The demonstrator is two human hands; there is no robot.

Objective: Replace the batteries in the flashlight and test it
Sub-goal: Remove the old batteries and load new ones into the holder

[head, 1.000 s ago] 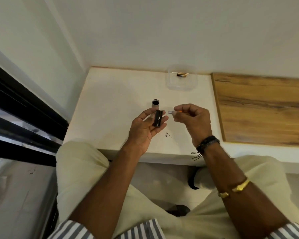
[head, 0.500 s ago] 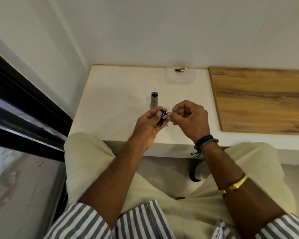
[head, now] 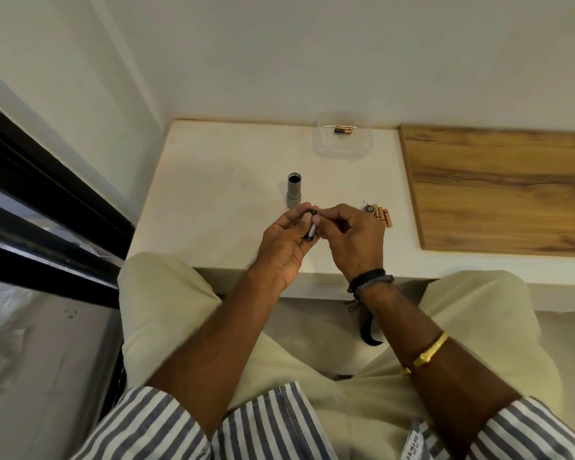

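Note:
My left hand grips a black battery holder over the front of the white table. My right hand pinches a silver battery and presses it against the holder. The grey flashlight body stands upright with its open end up, just behind my left fingers. Three gold batteries and the round flashlight end cap lie on the table right of my right hand.
A clear plastic box at the table's back edge holds one black and gold battery. A wooden board covers the right side. A white wall rises behind; a black frame runs along the left.
My hands have come together: the right hand brought the battery from beside the holder onto it. The camera tilted, so the batteries and cap by my right hand now show.

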